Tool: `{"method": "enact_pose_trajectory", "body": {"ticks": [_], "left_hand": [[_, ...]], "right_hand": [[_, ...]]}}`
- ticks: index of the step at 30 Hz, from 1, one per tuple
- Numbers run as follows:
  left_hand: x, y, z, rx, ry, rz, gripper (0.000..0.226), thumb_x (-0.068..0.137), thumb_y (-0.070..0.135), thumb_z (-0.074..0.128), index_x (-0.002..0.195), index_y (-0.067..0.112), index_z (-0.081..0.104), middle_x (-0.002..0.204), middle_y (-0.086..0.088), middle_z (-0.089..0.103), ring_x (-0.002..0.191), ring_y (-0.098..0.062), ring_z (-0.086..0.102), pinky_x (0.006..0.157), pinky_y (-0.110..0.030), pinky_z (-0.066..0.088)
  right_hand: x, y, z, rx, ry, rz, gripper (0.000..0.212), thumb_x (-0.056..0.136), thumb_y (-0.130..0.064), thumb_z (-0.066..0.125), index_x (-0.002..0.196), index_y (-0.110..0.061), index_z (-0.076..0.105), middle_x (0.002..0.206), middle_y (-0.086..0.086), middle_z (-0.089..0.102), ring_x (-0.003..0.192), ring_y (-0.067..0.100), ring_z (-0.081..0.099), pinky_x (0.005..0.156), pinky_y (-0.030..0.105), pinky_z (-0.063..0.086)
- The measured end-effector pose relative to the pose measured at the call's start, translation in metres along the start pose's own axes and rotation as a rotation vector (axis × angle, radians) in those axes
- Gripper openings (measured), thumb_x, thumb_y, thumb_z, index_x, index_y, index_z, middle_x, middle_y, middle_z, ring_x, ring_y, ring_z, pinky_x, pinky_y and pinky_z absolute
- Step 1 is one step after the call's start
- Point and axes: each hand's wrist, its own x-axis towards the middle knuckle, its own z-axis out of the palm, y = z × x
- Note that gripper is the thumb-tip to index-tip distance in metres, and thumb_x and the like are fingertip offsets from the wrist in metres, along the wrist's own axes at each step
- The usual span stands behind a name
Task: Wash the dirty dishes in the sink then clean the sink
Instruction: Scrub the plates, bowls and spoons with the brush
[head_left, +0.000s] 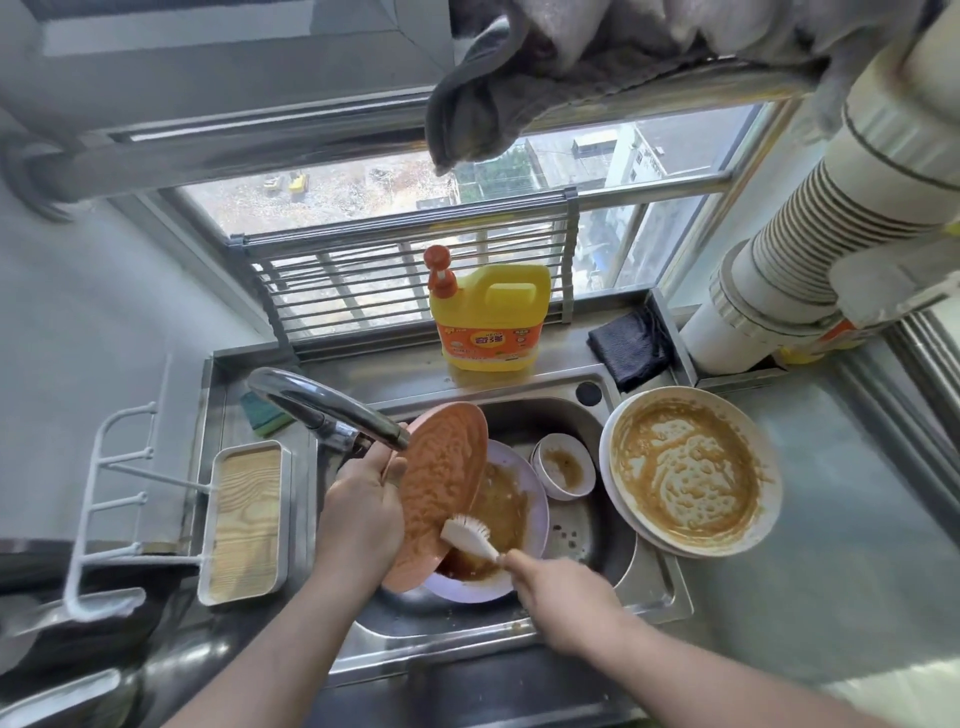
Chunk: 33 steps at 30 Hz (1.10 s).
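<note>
My left hand (361, 512) grips the left rim of a pink plate (441, 483) smeared with brown sauce, tilted on edge over the steel sink (654, 597). My right hand (561, 597) holds a white dish brush (470, 535) whose bristles touch the plate's lower face. Under the pink plate lies a pale lilac plate (524, 478) with brown sauce pooled in it. A small white bowl (563, 467) with sauce stains stands in the sink to its right. The faucet (332, 410) spout ends just above the pink plate's rim.
A large sauce-covered white plate (691, 473) rests on the sink's right edge and counter. A yellow detergent bottle (488, 317) stands behind the sink, a dark cloth (628, 345) beside it. A green sponge (265, 415) and a wood-lined tray (247, 519) lie at left.
</note>
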Motion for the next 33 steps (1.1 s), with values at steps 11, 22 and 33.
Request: {"method": "enact_pose_trajectory", "body": {"ticks": [11, 22, 33], "left_hand": [[0.001, -0.006, 0.004, -0.078, 0.033, -0.061, 0.037, 0.11, 0.024, 0.044, 0.128, 0.051, 0.06, 0.102, 0.016, 0.069, 0.095, -0.015, 0.061, 0.082, -0.033, 0.041], [-0.009, -0.022, 0.001, -0.133, 0.003, -0.103, 0.043, 0.112, 0.03, 0.042, 0.144, 0.059, 0.048, 0.106, 0.029, 0.063, 0.102, -0.008, 0.057, 0.088, -0.035, 0.043], [0.008, -0.028, -0.006, 0.104, -0.203, -0.014, 0.037, 0.111, 0.052, 0.033, 0.145, 0.065, 0.039, 0.13, 0.001, 0.068, 0.116, -0.025, 0.061, 0.09, -0.042, 0.049]], "right_hand": [[-0.011, 0.017, -0.012, 0.031, 0.005, -0.075, 0.03, 0.104, -0.063, 0.029, 0.134, -0.063, 0.032, 0.111, 0.003, 0.073, 0.103, 0.033, 0.068, 0.072, 0.038, 0.047], [-0.007, -0.002, 0.007, -0.008, -0.072, -0.057, 0.028, 0.104, -0.049, 0.031, 0.131, -0.055, 0.037, 0.106, 0.011, 0.07, 0.098, 0.04, 0.068, 0.076, 0.045, 0.056], [0.043, -0.038, -0.14, -0.769, 0.289, -0.435, 0.085, 0.099, 0.002, 0.042, 0.156, -0.055, 0.015, 0.07, -0.003, 0.052, 0.059, 0.027, 0.052, 0.044, 0.031, 0.037]]}}
